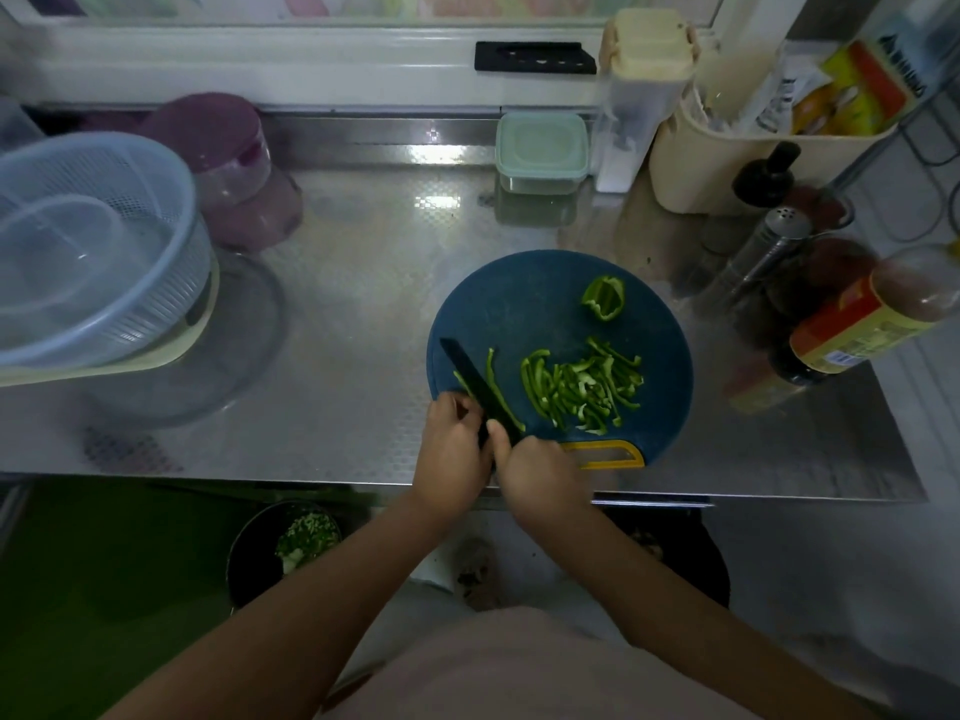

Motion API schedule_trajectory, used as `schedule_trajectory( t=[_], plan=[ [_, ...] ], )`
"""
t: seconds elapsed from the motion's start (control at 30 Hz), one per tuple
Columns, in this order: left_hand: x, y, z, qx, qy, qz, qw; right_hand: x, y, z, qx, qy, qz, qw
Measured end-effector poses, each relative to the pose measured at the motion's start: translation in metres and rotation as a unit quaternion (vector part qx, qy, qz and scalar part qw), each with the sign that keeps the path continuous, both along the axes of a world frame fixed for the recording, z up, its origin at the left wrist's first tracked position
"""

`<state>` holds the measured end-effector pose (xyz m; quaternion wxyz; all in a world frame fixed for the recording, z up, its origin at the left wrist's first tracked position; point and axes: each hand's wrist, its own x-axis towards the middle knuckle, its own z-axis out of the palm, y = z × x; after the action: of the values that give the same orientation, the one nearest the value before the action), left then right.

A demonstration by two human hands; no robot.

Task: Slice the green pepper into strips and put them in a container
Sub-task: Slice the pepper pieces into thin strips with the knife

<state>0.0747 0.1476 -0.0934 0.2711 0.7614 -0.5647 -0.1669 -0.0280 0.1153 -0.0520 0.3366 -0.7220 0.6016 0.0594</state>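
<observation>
Our forearms (332, 589) enter from the near edge. The right hand (540, 475) grips the knife (478, 387) by its handle. The left hand (452, 444) curls just left of the blade; we cannot tell whether it pins the pepper sliver (460, 379). Risk: a narrow sliver may roll and steer the edge into those fingers. Cut strips (582, 392) lie to the right on the board (519, 304), with the uncut piece (602, 298) farther back. The lidded container (540, 150) stands at the far side of the table (337, 304).

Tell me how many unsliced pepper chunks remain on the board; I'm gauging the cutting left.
1: the chunk at the board's far right. The left hand may hide another piece beside the knife.
</observation>
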Motion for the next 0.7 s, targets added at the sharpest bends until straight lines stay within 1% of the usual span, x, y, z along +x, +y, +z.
schedule_trajectory(
  t=[0.17,0.23,0.37,0.5,0.7],
  plan=[
    [-0.002,-0.002,-0.006,-0.02,-0.025,0.012,0.999,0.002,-0.01,0.002,-0.014,0.017,0.013,1.0],
    [-0.001,-0.003,-0.008,-0.028,-0.034,0.013,0.999,-0.002,-0.026,-0.001,0.01,-0.005,-0.006,1.0],
    [0.001,-0.004,-0.009,-0.031,-0.015,0.019,0.999,-0.014,-0.042,-0.001,0.062,-0.059,-0.048,0.995],
    [0.002,-0.004,-0.008,-0.044,-0.018,0.016,0.999,-0.017,-0.045,-0.002,0.085,-0.08,-0.067,0.991],
    [0.002,-0.007,-0.006,-0.057,0.013,0.029,0.998,-0.016,-0.035,-0.001,0.05,-0.086,-0.052,0.994]
  ],
)
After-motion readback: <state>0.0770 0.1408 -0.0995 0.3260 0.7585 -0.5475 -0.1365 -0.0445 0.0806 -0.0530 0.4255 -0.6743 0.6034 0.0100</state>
